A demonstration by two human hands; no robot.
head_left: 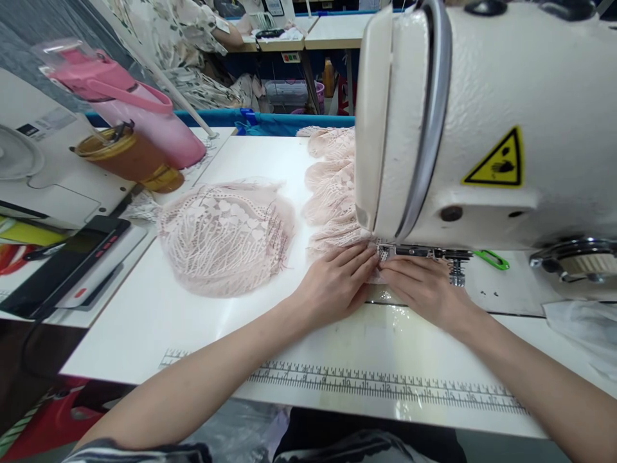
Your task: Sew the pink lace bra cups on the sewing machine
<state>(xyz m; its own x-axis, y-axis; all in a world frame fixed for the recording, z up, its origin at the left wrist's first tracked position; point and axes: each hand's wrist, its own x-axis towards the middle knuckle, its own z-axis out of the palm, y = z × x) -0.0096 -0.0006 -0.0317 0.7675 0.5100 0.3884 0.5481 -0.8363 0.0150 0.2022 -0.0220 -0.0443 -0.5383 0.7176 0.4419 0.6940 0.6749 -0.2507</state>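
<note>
A white sewing machine [414, 128] stands at the right, its presser foot [385, 252] down near the tips of both hands. Pale pink lace fabric [330, 193] runs in ruffled scallops along the left of the machine head to the needle area. My left hand [337, 280] rests on that lace just left of the foot, fingers closed and pressing its edge. My right hand [424, 286] lies in front of the foot, with fingers together on the same fabric edge. The fabric beneath the fingers is mostly hidden.
A separate pink lace piece [226, 238] lies flat on the white table [202, 334]. Along the left stand a pink bottle [139, 109], a brown cup [130, 157] and a black device [67, 263]. A green thread snipper [491, 259] lies at right. Another person's sleeve [193, 26] shows behind.
</note>
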